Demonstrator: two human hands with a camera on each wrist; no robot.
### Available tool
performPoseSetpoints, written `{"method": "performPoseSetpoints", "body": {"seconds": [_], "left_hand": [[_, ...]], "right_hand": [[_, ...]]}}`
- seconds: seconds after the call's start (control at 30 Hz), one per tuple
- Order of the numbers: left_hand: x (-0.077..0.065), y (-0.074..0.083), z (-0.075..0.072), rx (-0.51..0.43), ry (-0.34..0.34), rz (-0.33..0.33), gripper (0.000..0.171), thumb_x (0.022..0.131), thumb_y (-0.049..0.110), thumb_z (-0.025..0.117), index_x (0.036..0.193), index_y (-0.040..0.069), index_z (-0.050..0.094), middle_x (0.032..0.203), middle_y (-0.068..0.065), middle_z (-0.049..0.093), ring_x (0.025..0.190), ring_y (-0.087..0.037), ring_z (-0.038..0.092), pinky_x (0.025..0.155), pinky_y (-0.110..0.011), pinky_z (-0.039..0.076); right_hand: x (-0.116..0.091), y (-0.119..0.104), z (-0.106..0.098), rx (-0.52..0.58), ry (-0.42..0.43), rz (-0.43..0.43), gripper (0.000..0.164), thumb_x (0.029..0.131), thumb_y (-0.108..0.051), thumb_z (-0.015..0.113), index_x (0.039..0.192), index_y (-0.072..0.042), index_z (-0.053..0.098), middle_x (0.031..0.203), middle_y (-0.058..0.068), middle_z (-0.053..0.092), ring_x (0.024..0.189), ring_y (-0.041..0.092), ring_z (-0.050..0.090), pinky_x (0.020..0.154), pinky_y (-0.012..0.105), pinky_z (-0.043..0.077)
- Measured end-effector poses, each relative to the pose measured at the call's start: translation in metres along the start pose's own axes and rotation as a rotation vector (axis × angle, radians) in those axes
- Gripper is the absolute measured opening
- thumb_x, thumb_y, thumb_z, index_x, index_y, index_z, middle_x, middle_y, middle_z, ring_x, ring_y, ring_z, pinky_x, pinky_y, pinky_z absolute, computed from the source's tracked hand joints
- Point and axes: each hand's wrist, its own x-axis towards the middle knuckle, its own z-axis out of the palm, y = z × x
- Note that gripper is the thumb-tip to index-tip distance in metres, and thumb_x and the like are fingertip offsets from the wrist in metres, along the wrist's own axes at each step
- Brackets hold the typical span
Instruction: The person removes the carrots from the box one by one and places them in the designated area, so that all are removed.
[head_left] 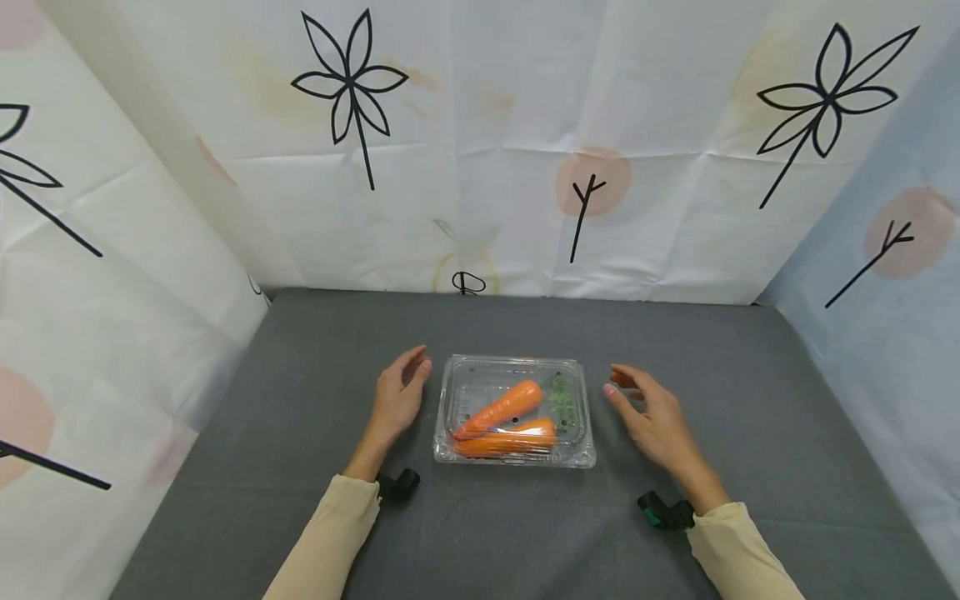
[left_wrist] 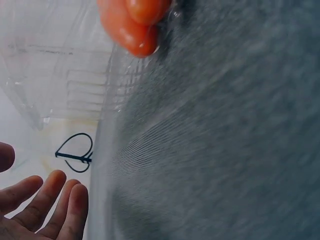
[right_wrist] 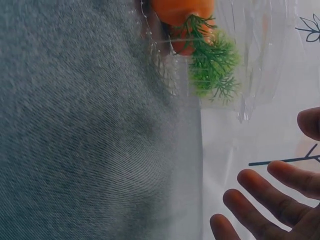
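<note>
A clear plastic clamshell box [head_left: 491, 379] sits on the grey table with its lid down. Through the lid I see two orange carrots [head_left: 504, 408], one lying above the other, and a tuft of green leaves [head_left: 561, 400] on the right side. My left hand [head_left: 398, 395] is just left of the box, fingers loosely bent and apart from it. To the right of the box, my right hand [head_left: 654, 417] hovers with relaxed, spread fingers, also not touching. Both wrist views show the fingers holding nothing, with the box beyond them.
Grey cloth covers the table [head_left: 510, 533]. White printed sheets [head_left: 495, 100] with black flower and twig drawings stand behind and at both sides. A black wrist camera [head_left: 399, 485] is on the left wrist and another wrist camera [head_left: 664, 511] on the right.
</note>
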Motion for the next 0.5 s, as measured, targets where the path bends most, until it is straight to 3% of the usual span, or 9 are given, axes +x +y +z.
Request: {"method": "performPoseSetpoints", "body": {"seconds": [0.27,0.5], "left_hand": [[-0.004,-0.009,0.006,-0.266,-0.049,-0.126,0.037,0.107,0.009,0.053,0.137,-0.012,0.055,0.12,-0.031,0.064,0.105,-0.042,0.064,0.085,-0.034,0.057],[-0.008,-0.011,0.01,-0.344,-0.072,-0.214,0.035,0.107,0.009,0.052,0.137,-0.009,0.056,0.114,-0.026,0.066,0.091,-0.018,0.068,0.08,-0.03,0.058]], "right_hand": [[-0.006,0.001,0.006,0.058,-0.035,0.055,0.041,0.106,-0.025,0.058,0.139,-0.001,0.056,0.125,0.02,0.065,0.112,0.04,0.062,0.091,0.059,0.05],[-0.01,0.001,0.011,0.075,-0.068,0.091,0.04,0.106,-0.025,0.057,0.137,0.001,0.059,0.12,0.015,0.068,0.11,0.031,0.063,0.09,0.045,0.053]]}}
